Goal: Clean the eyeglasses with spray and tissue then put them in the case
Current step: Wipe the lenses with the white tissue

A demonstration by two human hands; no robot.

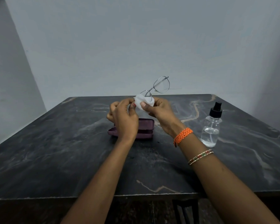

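Dark marble-patterned table (pixel 55 151) with pale veins, a plain grey wall (pixel 136 38) behind its far edge.

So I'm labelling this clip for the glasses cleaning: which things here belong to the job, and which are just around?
Part of the job:
- eyeglasses, held up by both hands
- tissue, pinched by the right hand over one lens
- left hand, gripping the frame
- spray bottle, standing
- case, open

Just there:
- table
- bracelets
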